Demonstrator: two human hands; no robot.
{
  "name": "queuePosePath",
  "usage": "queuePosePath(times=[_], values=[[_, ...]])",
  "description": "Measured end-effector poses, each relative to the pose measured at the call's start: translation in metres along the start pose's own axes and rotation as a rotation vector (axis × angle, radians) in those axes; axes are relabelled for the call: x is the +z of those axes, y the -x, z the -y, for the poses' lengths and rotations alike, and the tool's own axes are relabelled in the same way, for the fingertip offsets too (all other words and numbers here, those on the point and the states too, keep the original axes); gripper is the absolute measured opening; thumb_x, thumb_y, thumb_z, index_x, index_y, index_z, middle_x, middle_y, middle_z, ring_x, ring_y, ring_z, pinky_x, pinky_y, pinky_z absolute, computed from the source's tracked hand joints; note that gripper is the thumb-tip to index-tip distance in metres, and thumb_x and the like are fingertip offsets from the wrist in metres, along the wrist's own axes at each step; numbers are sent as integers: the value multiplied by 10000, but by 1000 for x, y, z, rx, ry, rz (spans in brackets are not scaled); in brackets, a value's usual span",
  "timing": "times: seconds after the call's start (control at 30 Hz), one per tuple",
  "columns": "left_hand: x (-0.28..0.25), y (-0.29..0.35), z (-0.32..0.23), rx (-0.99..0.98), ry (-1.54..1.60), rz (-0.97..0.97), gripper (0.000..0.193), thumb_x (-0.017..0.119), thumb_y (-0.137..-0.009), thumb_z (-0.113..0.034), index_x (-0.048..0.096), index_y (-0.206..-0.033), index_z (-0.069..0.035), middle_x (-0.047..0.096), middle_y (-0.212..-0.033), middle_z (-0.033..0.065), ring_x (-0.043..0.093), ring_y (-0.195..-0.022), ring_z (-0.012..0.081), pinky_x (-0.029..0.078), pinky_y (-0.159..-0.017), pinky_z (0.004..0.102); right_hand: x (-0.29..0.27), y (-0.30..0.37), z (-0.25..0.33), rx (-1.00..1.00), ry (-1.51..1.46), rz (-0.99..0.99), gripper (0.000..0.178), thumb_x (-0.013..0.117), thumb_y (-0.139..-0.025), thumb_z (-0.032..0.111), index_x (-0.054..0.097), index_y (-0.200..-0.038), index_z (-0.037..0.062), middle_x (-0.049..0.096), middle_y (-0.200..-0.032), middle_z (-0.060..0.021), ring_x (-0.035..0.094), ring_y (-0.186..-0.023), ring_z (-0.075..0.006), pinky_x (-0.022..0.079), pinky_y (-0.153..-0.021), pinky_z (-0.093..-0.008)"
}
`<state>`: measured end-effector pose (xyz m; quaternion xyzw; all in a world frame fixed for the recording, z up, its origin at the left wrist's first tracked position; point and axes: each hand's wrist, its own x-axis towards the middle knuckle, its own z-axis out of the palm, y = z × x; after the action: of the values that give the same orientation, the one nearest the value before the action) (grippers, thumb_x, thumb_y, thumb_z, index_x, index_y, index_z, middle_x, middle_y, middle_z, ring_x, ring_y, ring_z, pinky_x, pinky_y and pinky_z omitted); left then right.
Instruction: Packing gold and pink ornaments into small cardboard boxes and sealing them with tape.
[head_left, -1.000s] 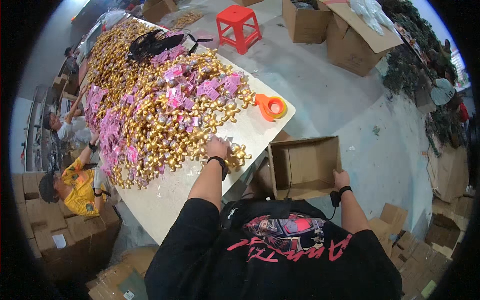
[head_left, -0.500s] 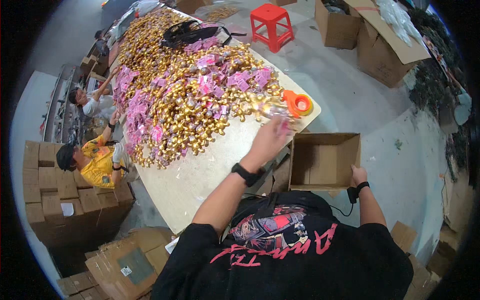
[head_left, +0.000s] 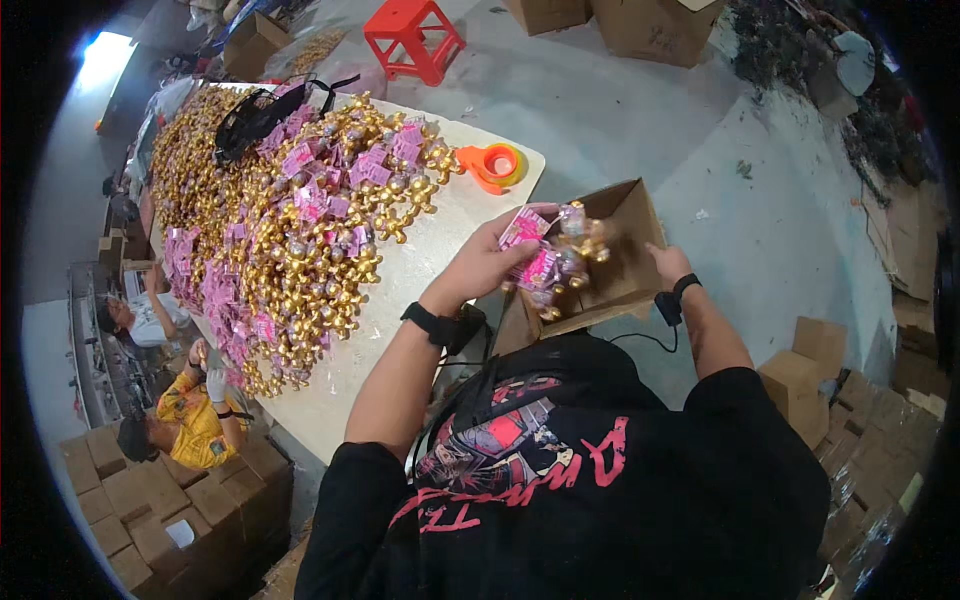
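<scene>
My left hand is closed around a bunch of small shiny gold-and-silver trinkets with pink cards. It holds them over the near left side of an open cardboard box. Fingers of my right hand grip the right wall of that box, which is tilted; the bunch hides part of its inside. To the left, a large heap of the same gold trinkets and pink cards covers much of a pale table.
An orange tape dispenser lies at the table's far right corner. A black bag rests on the heap. Beyond the table stands a red stool. Two co-workers, one in a yellow shirt, are at the left side, beside stacked cartons.
My left hand has come from the heap's edge to over the box, carrying the bunch. The box has turned and tilted in my right hand's grip. The whole view has shifted.
</scene>
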<state>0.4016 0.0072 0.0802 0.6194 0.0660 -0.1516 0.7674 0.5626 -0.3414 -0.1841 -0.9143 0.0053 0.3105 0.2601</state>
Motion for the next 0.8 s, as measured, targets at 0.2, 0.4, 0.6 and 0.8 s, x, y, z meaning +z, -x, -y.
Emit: queuePosePath(times=[0.2, 0.4, 0.6, 0.8], values=[[-40, 21, -24, -37, -114, -58, 524, 591, -867, 9, 478, -1377, -43, 624, -1191, 60, 610, -1034, 133, 488, -914, 286, -14, 13, 10, 41, -29, -43, 612, 595, -848, 514, 668, -970, -81, 653, -920, -310, 636, -916, -436, 483, -796, -472], [-86, 85, -91, -31, -33, -319, 550, 589, -860, 43, 469, -1391, -37, 631, -1164, 45, 623, -976, 107, 507, -829, 236, -9, 3, 13, -40, -8, -55, 557, 594, -857, 466, 658, -987, -71, 640, -964, -314, 614, -948, -455, 478, -804, -476], [-93, 170, -193, 37, -143, -493, 593, 554, -868, 35, 362, -1429, 32, 440, -1436, 133, 631, -1077, 192, 506, -934, 308, 8, -17, -9, -46, 27, -21, 529, 542, -898, 446, 652, -951, -69, 647, -921, -295, 613, -897, -461, 480, -748, -490], [-81, 235, -291, 141, -349, -524, 561, 597, -888, -37, 398, -1409, 20, 616, -1195, 122, 648, -1030, 193, 538, -904, 319, -1, -51, -71, -239, 333, -52, 482, 592, -890, 368, 636, -1014, -96, 679, -938, -246, 656, -866, -359, 484, -764, -442]])
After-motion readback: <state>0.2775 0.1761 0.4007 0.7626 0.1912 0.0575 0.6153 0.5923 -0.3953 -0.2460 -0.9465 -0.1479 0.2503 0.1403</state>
